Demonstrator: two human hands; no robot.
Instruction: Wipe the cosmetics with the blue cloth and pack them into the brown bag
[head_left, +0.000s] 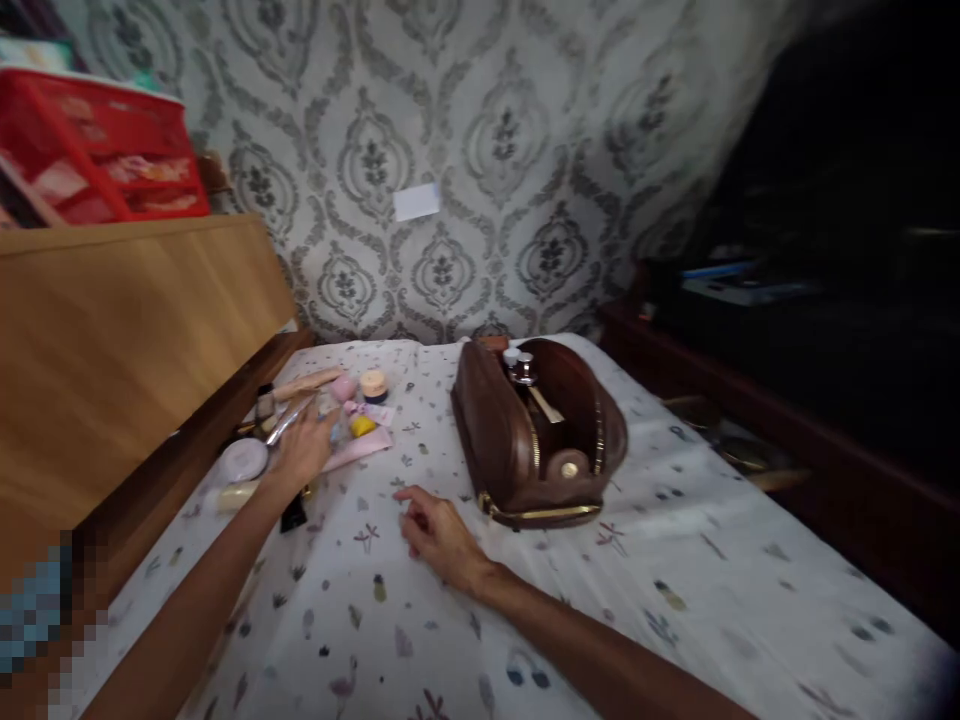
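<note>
My left hand (304, 442) is over a group of cosmetics on the left of the patterned sheet. Its fingers look loosely spread, though somewhat blurred, beside a silver tube (288, 420). Around it lie a round white container (244, 460), a pale yellow tube (235, 497), a pink tube (358, 450), a small yellow item (363, 426) and a jar with a peach lid (373, 384). My right hand (439, 535) hovers near the middle, index finger extended, the others loosely curled, holding nothing. To its right stands an unzipped brown toiletry bag (491, 430) with silver-capped bottles (525, 370) inside.
The white sheet (405, 640) has small plant and bird prints. A wooden panel (135, 320) borders the left, with a red plastic basket (97, 150) above it. Dark furniture (862, 480) runs along the right. Patterned wallpaper (502, 140) covers the wall behind.
</note>
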